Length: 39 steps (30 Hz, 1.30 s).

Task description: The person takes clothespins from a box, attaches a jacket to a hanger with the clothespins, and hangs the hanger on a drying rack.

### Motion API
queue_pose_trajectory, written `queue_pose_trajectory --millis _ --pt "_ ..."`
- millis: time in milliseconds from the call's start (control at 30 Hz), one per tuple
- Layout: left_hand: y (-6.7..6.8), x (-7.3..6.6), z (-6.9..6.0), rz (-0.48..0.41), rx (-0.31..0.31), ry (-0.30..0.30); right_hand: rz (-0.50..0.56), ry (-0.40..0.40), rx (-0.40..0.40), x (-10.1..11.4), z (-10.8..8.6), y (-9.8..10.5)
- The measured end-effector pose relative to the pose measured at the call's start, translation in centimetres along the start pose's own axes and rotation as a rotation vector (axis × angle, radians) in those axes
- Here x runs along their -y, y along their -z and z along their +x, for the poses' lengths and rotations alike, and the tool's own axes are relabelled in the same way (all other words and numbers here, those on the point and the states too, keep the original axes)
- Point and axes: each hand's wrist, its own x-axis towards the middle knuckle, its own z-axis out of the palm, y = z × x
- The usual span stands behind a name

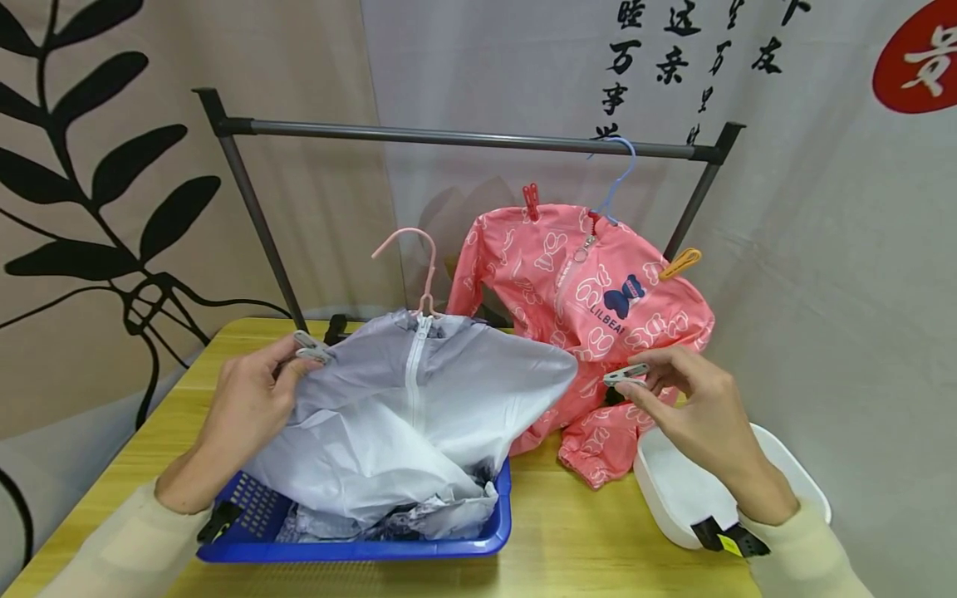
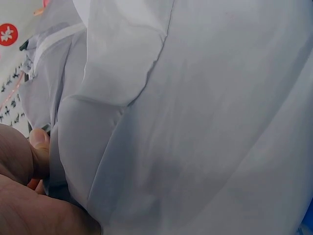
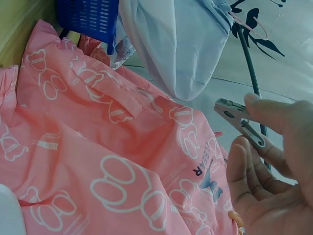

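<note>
A light grey zip jacket [image 1: 449, 390] on a pink hanger [image 1: 428, 274] stands over a blue basket [image 1: 359, 550], its lower part bunched inside. My left hand [image 1: 250, 407] pinches a grey clothespin [image 1: 314, 349] at the jacket's left shoulder; whether its jaws grip the cloth, I cannot tell. Jacket cloth fills most of the left wrist view, where the clothespin is mostly hidden. Between thumb and fingers, my right hand [image 1: 703, 415] holds another grey clothespin [image 3: 240, 121], apart from the jacket's right sleeve and in front of the pink jacket [image 1: 583, 291].
The pink jacket hangs by a blue hanger [image 1: 620, 174] from a dark rack bar [image 1: 449, 137], with a red clothespin [image 1: 531, 202] and a yellow clothespin [image 1: 680, 263] on its shoulders. A white tub [image 1: 676, 490] stands at right on the wooden table [image 1: 568, 531].
</note>
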Motion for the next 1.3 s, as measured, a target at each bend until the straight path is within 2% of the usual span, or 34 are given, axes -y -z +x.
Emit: queue_pose_trajectory --millis 300,667,967,1300 --pt "0.0 0.0 0.0 -0.001 0.009 -0.001 0.032 0.037 -0.035 0.3 0.8 -0.2" --pt "-0.2 0.0 0.0 0.011 0.001 -0.002 0.205 -0.009 -0.065 1.2 2.1 -1.0" --pt "-0.3 -0.1 0.0 0.001 -0.001 -0.002 0.288 -0.047 -0.085 2.2 3.3 -1.9" --pt "-0.4 0.0 0.2 0.001 0.006 -0.01 0.384 -0.054 -0.112 2.5 4.8 -3.4"
